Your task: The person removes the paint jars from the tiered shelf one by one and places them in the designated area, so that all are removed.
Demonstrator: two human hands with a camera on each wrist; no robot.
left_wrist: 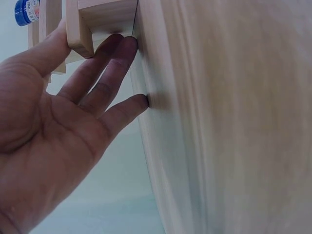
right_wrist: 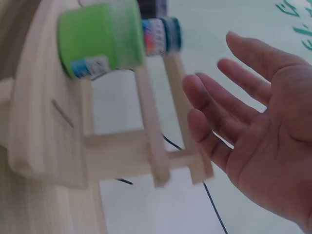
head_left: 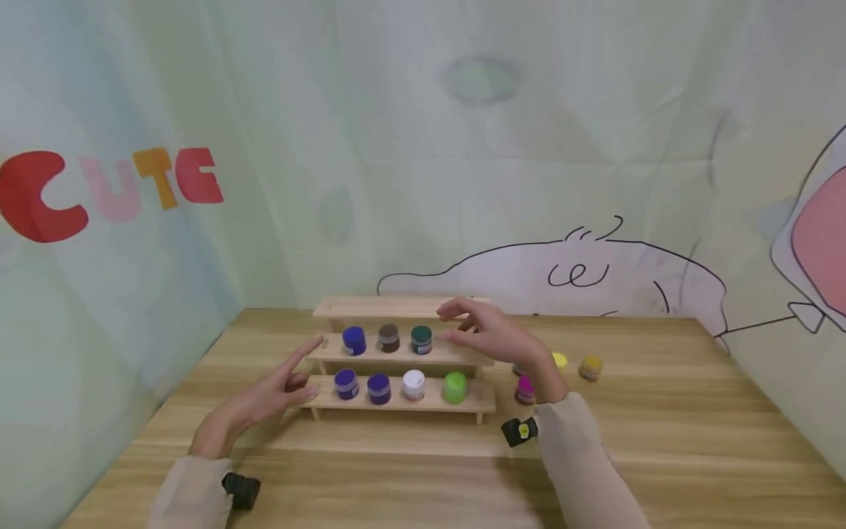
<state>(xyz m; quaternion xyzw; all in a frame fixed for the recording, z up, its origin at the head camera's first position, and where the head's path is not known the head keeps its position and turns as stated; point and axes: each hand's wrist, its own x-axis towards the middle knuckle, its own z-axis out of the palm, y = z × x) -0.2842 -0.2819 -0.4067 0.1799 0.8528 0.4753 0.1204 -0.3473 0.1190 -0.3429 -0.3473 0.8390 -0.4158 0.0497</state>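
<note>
A three-tier wooden rack stands on the table, with small paint jars on its two lower tiers. The middle tier holds a blue jar, a brown jar and a dark green jar. Along the bottom tier are two purple jars, a white jar and a light green jar. My left hand touches the rack's left end, thumb by the bottom tier and fingers extended. Beside the dark green jar, my right hand hovers over the rack's right side, fingers loosely bent and holding nothing.
Right of the rack, a magenta jar, a yellow jar and an ochre jar stand on the table; the right forearm partly covers this group. A printed curtain hangs behind and along both sides.
</note>
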